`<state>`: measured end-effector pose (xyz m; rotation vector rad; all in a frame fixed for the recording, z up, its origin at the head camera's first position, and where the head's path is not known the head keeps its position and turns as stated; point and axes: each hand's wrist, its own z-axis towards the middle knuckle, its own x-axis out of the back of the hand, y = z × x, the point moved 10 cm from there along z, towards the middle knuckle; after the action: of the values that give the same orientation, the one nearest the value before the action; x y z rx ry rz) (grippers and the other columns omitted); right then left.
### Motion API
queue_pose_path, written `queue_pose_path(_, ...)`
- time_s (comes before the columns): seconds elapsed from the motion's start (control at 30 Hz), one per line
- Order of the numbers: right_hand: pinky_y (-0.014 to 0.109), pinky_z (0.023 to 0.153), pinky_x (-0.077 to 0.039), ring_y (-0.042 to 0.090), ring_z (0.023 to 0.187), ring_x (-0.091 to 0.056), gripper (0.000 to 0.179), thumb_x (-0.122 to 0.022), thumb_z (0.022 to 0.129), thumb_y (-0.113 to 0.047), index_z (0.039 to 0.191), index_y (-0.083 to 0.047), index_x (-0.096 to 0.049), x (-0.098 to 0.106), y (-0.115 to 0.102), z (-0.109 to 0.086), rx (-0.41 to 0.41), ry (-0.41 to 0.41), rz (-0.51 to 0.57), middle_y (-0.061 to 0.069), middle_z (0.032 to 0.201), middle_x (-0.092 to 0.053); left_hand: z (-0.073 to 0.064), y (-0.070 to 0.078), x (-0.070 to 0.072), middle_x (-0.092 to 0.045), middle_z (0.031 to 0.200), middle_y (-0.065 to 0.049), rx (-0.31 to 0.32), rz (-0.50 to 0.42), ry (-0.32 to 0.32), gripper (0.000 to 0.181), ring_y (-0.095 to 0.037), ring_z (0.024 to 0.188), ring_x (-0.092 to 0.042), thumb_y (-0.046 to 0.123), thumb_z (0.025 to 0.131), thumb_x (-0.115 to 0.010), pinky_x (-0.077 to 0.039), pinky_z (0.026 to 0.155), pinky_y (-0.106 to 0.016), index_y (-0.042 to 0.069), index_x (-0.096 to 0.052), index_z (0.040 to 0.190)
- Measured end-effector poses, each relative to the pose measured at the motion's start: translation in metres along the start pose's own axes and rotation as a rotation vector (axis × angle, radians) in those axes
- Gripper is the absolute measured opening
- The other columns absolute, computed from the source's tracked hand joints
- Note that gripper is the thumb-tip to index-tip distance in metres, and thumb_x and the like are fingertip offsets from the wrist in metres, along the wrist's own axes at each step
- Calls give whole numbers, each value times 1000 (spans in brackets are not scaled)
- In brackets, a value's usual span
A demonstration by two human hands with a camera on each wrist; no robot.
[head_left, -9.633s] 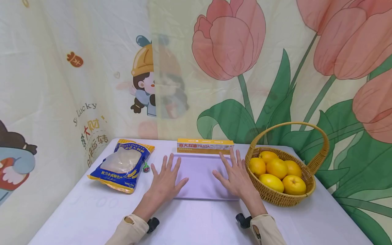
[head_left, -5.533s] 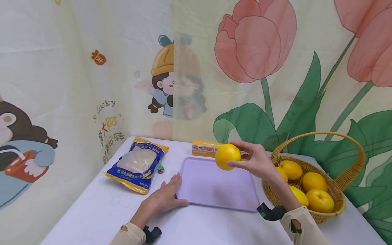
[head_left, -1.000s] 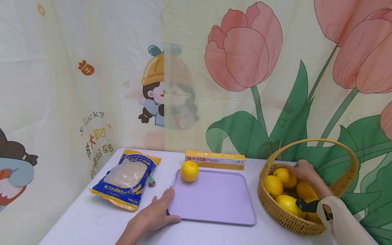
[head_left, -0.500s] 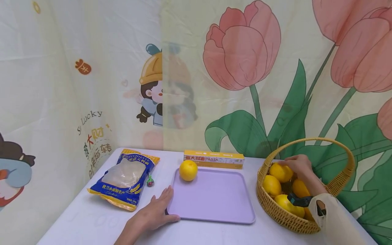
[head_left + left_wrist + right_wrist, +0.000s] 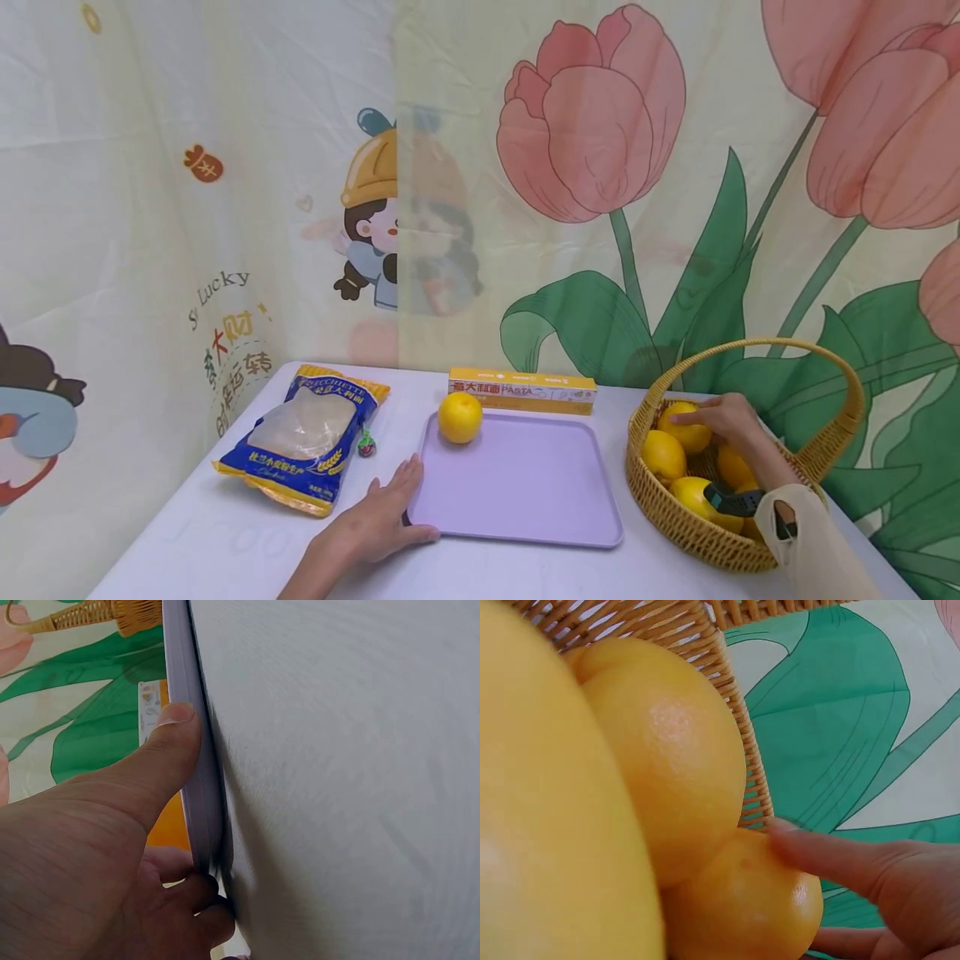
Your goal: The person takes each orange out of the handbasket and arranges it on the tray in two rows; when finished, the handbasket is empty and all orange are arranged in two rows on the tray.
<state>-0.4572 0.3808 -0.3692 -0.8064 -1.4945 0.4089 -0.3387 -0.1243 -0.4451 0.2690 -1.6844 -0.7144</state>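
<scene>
In the head view my left hand (image 5: 371, 518) grips the near-left corner of a lilac tray (image 5: 525, 487). Its thumb lies along the front rim, and in the left wrist view the other fingers bend round the corner. One orange (image 5: 460, 418) sits at the tray's back-left corner. On the right, my right hand (image 5: 738, 421) reaches into a wicker basket (image 5: 660, 508) and pinches an orange (image 5: 688, 433) at its back. The right wrist view shows the thumb on that orange (image 5: 739, 907), the other fingers mostly hidden behind it. Several more oranges (image 5: 663, 454) surround it.
A blue and yellow pasta bag (image 5: 303, 442) lies at the left, with a small green wrapped item (image 5: 366, 443) beside it. A pasta box (image 5: 521, 392) stands behind the tray. The basket's tall handle (image 5: 847, 408) arches over the fruit.
Over the earlier frames, an orange went from the basket onto the tray, and the right hand returned to the basket. Lately it has shifted slightly with another orange; the left hand stays at the tray.
</scene>
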Motion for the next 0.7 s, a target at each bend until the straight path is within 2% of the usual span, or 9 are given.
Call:
queue_pose_path(0.07, 33, 64, -41, 30, 79, -49, 55, -86, 92, -32, 92, 16, -59, -4, 0, -1, 21, -22, -17, 13, 78, -46, 0, -1, 0, -27, 173, -29, 1, 0, -2, 100, -46, 162, -24, 39, 92, -86, -15, 130, -70, -9, -34, 163)
queue_pose_path(0.1, 32, 64, -41, 29, 79, -49, 55, -86, 92, -32, 94, 16, -61, -4, -1, -2, 31, -22, -25, 14, 79, -46, 0, -1, 0, -27, 173, -29, 2, 0, -3, 100, -46, 162, -24, 39, 92, -86, -15, 130, -70, -9, -34, 163)
queue_pose_path(0.17, 33, 66, -44, 32, 86, -51, 64, -86, 92, -32, 117, 22, -63, -2, -3, -4, 49, 7, -33, 21, 91, -54, 1, -1, -1, -27, 173, -29, 4, 0, -6, 100, -46, 162, -24, 39, 92, -86, -15, 130, -70, -9, -34, 164)
queue_pose_path(0.23, 34, 68, -46, 35, 90, -51, 68, -86, 92, -34, 125, 21, -63, -1, -2, -5, 41, 28, -25, 27, 99, -56, 1, -1, -1, -27, 174, -28, 12, 3, -12, 100, -46, 162, -23, 40, 92, -86, -15, 130, -71, -8, -34, 164)
queue_pose_path(0.3, 37, 74, -49, 40, 99, -50, 82, -85, 93, -35, 142, 22, -52, 1, 0, -7, 30, 51, -7, 34, 119, -57, 1, -1, -2, -27, 174, -28, 16, 3, -16, 100, -46, 162, -23, 40, 92, -86, -15, 130, -71, -8, -35, 164)
queue_pose_path(0.37, 42, 81, -51, 44, 106, -49, 84, -84, 94, -36, 145, 22, -50, 3, 2, -8, 20, 69, 16, 40, 130, -53, 1, -1, -3, -26, 174, -28, 18, 4, -20, 100, -46, 162, -23, 40, 92, -86, -15, 130, -71, -7, -35, 164)
queue_pose_path(0.5, 51, 92, -50, 48, 116, -46, 84, -82, 96, -35, 148, 21, -48, 9, 3, -12, 22, 139, 69, 42, 142, -48, 1, -1, -3, -26, 174, -28, 14, 4, -18, 100, -46, 162, -23, 41, 92, -86, -15, 130, -70, -7, -35, 164)
queue_pose_path(0.6, 48, 90, -50, 48, 119, -47, 86, -82, 95, -40, 149, 18, -50, 15, 2, -16, 34, 199, 77, 41, 146, -49, 0, -2, -2, -26, 174, -27, 17, 6, -16, 100, -46, 162, -23, 41, 92, -85, -15, 130, -70, -7, -34, 164)
queue_pose_path(0.7, 43, 86, -49, 47, 121, -50, 88, -83, 95, -45, 150, 15, -51, 20, -2, -23, 50, 223, 67, 39, 150, -50, 0, -3, -1, -25, 174, -27, 23, 1, -16, 101, -46, 162, -23, 41, 92, -85, -15, 130, -70, -6, -34, 165)
